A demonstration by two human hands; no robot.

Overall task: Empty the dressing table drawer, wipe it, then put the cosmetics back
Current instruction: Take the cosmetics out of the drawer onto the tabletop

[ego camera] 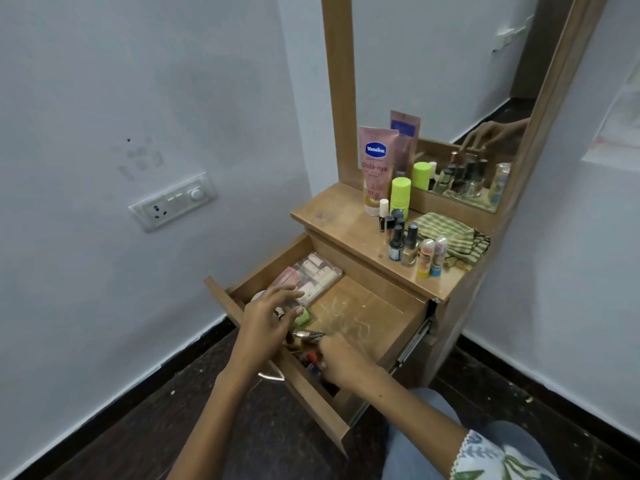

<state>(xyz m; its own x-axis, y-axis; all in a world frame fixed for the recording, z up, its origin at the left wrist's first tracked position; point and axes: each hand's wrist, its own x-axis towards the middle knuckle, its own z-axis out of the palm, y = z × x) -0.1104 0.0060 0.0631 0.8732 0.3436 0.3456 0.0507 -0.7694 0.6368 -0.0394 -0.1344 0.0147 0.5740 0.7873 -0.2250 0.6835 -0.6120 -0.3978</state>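
Below the mirror, the drawer of the dressing table stands pulled out, and both hands are inside it near its front. The left hand hovers over the left part with the fingers spread and slightly bent; it holds nothing that I can see. Just beside its fingertips lie a small green item and a round jar, which is mostly hidden by the hand. The right hand reaches into the front corner among small cosmetics, dark and red ones; its fingers are hidden behind the hand, so I cannot tell if it grips something. A gold-coloured piece lies between the two hands. At the back left of the drawer rests a clear case with pale rolls inside. The right part of the drawer bottom is bare wood with light scratch marks.

On the table top stand several things taken out: a pink Vaseline tube leaning against the mirror frame, a green bottle just beside it, a group of nail polish bottles, and two small colourful tubes near the front edge. A striped cloth lies crumpled behind the tubes, touching the mirror base. The mirror reflects the bottles and one hand.

A switch plate is on the left wall. A printed sleeve shows on the right arm.
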